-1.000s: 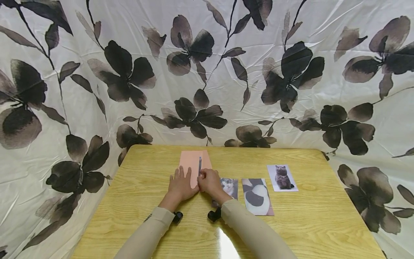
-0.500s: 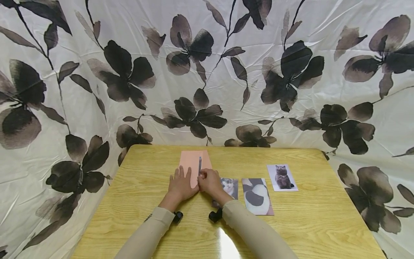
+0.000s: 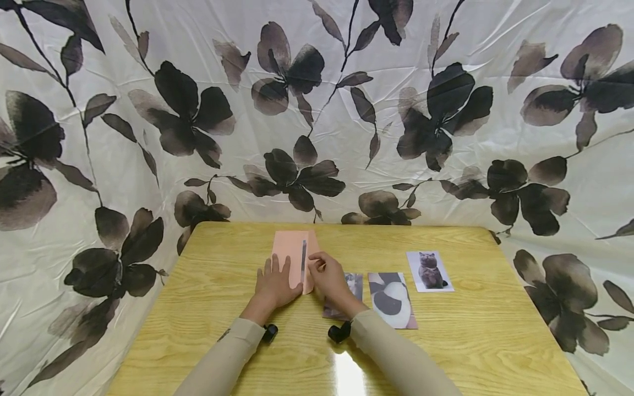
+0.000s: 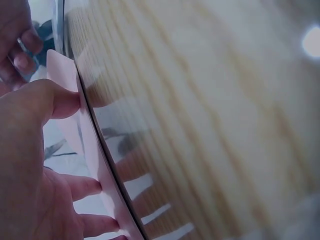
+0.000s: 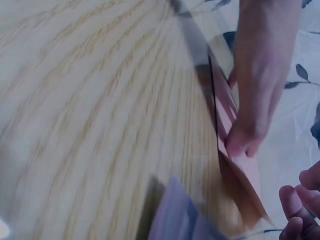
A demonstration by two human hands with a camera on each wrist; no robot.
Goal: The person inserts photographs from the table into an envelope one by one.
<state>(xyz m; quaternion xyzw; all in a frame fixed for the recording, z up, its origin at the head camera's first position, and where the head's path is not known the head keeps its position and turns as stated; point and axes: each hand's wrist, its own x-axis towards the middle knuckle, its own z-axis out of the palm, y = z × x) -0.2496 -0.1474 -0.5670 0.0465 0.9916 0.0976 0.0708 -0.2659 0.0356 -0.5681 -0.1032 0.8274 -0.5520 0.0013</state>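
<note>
A pink folded paper (image 3: 289, 243) lies near the table's far edge, with a narrow dark grey strip (image 3: 303, 263) running lengthwise down its right part. My left hand (image 3: 273, 287) rests flat on its near left part, fingers spread. In the left wrist view, the thumb and fingertips press on the pink paper (image 4: 64, 72). My right hand (image 3: 331, 279) hovers just right of the strip, fingers loosely curled, with nothing showing between them. In the right wrist view, the paper's near-side flap (image 5: 245, 192) stands raised along its edge, beside my right fingers (image 5: 295, 202).
Under my right wrist lies a cat photo (image 3: 355, 283), partly covered. To its right are a black-and-white photo (image 3: 391, 301) and a grey cat photo (image 3: 432, 270). A flower-print cloth (image 3: 297, 110) hangs behind the wooden table (image 3: 223, 363).
My right hand has drawn back to the right from the pink paper's strip, and its fingers have loosened. More of the strip shows now. The left hand stays in place.
</note>
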